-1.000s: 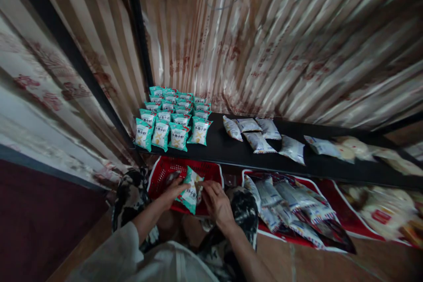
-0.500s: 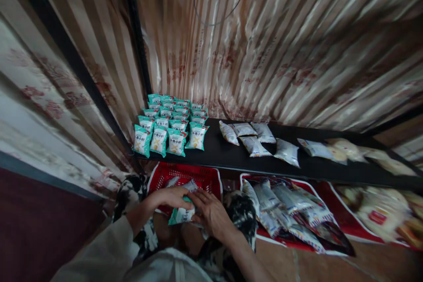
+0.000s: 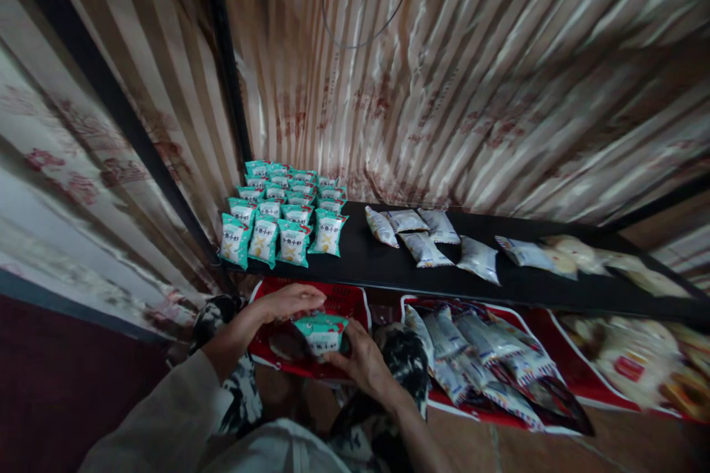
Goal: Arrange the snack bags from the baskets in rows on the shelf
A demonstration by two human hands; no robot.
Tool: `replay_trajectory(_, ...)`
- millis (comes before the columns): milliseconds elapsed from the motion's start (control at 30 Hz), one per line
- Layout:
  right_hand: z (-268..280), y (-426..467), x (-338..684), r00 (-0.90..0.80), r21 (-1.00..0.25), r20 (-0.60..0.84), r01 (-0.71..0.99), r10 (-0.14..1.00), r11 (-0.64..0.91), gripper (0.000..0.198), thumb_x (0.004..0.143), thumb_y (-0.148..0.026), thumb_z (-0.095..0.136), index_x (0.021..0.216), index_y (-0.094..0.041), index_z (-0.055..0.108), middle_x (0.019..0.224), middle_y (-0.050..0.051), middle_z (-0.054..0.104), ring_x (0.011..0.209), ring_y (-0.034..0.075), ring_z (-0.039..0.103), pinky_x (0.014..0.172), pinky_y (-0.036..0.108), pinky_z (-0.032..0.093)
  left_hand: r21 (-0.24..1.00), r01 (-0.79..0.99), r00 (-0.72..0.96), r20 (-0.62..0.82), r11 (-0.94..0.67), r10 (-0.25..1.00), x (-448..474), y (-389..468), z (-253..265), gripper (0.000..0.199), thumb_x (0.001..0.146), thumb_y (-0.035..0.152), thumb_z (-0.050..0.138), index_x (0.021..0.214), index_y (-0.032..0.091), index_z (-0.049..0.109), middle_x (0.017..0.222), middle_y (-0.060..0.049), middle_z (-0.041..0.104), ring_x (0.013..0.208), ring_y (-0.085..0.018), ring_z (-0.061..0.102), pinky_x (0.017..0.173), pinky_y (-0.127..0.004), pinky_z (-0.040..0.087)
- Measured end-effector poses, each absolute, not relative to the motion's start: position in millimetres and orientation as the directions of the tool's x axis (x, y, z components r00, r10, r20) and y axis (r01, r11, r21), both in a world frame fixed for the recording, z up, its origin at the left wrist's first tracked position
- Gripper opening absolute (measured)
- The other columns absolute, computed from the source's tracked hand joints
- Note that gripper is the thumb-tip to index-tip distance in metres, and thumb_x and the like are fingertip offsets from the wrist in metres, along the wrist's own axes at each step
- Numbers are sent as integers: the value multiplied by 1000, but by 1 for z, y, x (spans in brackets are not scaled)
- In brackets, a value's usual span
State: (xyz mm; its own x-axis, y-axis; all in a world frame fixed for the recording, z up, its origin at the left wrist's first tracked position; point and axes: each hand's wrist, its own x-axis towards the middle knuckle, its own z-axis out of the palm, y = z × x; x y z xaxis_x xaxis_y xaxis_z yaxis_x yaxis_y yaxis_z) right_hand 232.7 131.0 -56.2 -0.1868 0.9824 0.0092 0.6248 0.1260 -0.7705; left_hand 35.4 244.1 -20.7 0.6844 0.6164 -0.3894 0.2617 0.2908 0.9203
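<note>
The left hand (image 3: 291,301) hangs palm down over the basket (image 3: 345,298), fingers off the bag (image 3: 320,332), pointing right. Above the basket, the bag's top faces the shelf (image 3: 360,266), long axis foreshortened; the right hand (image 3: 362,358) clamps its right side.

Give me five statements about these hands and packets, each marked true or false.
The bare right hand holds a teal-and-white plastic snack packet. True.
Other teal-and-white plastic packets stand in rows on the long black shelf. True.
The bare left hand rests on that shelf. False: it is over the red, white-rimmed plastic basket.
The silvery-white plastic packets on the shelf stand upright. False: they are lying down.
The pleated curtain behind the shelf is plain blue. False: it has beige and brown stripes.
</note>
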Motion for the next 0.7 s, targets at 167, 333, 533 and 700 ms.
replay_trajectory(167,-60,160,242,39,-891,31,454,999,10,46,77,-43,64,115,-18,57,112,10,67,104,26,62,93,39,47,935,-89,531,-248,344,810,42,250,-24,58,73,55,64,116,16,60,118,-14,64,95,-22,63,67,-26,48)
replay_trajectory(333,-54,205,247,180,-890,34,452,983,-53,54,75,-46,63,119,-18,54,110,9,68,101,26,62,92,40,46,950,-98,323,-252,297,912,55,248,-37,50,71,42,69,113,15,61,124,-14,60,108,-26,58,67,-25,49)
replay_trajectory(533,-49,248,246,228,-887,53,458,972,-59,56,75,-46,62,123,-18,51,112,8,68,101,25,62,91,38,46,954,-4,286,-287,301,914,58,250,-50,39,74,29,64,109,15,62,112,-13,65,103,-23,61,69,-25,51)
replay_trajectory(700,-49,267,241,212,-841,79,539,974,-49,59,75,-46,60,125,-17,49,113,10,66,102,25,61,90,36,46,948,44,249,-316,315,915,57,254,-63,38,74,27,62,110,15,62,104,-13,66,91,-20,64,70,-27,51)
